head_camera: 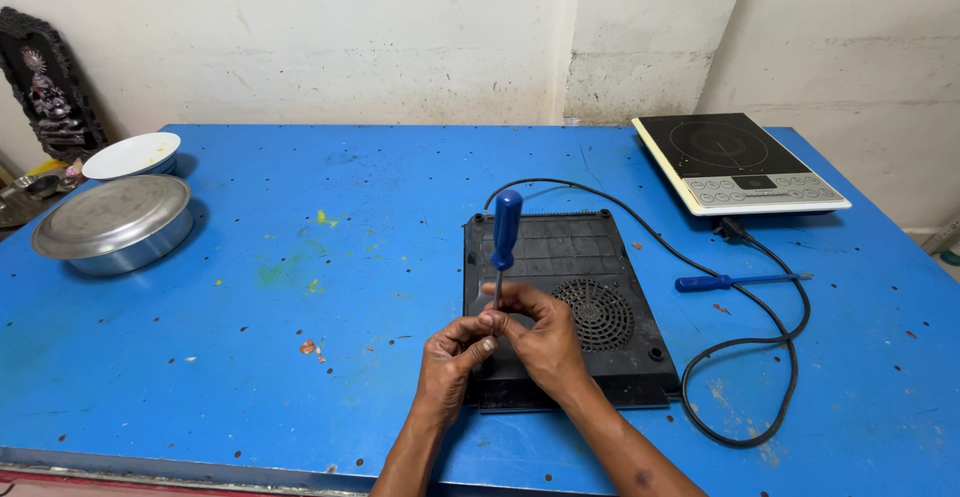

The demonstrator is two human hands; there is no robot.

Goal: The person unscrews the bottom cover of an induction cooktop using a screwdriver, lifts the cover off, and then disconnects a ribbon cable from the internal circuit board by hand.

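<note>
Head view: we find the screwdriver (pixel 504 242), blue handle up, upright over the black cooker underside (pixel 575 307) on the worktop (pixel 250 287). Left hand (pixel 452 357) and right hand (pixel 540 332) fingers pinch its thin metal shaft. We judge it light, stiff, and best gripped at the handle.

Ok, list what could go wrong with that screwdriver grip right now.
1. Both hands, left hand and right hand, pinch the blue-handled screwdriver low on its shaft, with the handle free above. The tip could slip and jab a finger or gouge the black cooktop underside.
2. The power cord loops loose beside the work and might snag a forearm.
3. The second screwdriver lies loose and could roll.
</note>
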